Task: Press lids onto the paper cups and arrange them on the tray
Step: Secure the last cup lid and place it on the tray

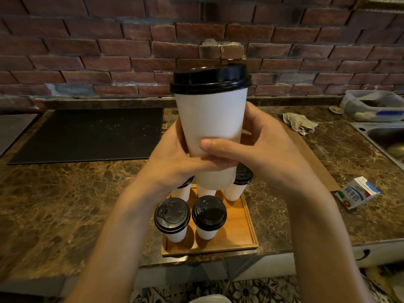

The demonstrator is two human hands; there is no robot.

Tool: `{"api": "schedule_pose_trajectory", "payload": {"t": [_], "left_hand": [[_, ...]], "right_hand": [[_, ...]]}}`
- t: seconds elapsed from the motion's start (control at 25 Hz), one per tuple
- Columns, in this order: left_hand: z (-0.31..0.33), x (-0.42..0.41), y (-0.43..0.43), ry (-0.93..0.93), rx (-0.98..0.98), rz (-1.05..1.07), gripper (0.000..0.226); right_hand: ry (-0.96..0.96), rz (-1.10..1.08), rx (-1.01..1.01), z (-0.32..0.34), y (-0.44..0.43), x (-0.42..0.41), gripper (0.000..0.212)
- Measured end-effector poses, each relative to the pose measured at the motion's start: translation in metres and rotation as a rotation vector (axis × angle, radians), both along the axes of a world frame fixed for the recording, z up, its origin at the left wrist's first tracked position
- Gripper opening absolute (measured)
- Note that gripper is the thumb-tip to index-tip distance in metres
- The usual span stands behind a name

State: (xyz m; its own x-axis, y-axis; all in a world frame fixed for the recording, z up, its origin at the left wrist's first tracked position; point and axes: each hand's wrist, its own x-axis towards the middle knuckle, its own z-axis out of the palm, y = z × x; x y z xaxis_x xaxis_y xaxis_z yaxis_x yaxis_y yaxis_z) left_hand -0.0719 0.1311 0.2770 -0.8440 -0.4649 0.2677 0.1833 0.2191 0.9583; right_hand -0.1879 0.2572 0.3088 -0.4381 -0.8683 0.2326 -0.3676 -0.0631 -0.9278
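Clearly, the only writing I can read is 纯牛奶 on the milk carton (356,193) lying on the counter (65,204) at the right. The left hand (175,158) and right hand (262,149) both curl round the lower half of a white paper cup (211,123) with a black lid (209,78) on top, holding it upright above the wooden tray (247,226). Two lidded cups (172,217) stand at the tray's near side. The held cup and hands largely hide the ones behind, so I cannot count them.
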Motion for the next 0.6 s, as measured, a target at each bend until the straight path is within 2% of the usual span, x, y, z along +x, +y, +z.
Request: {"api": "schedule_pose_trajectory", "payload": {"t": [0.32,0.6], "left_hand": [[-0.007,-0.016,0.011,0.077,-0.054,0.159,0.079],[-0.01,-0.016,0.004,0.023,-0.055,0.107,0.078]], "right_hand": [[0.091,-0.246,0.008,-0.006,-0.007,0.014,0.08],[0.076,-0.256,0.007,-0.007,-0.008,0.013,0.083]]}}
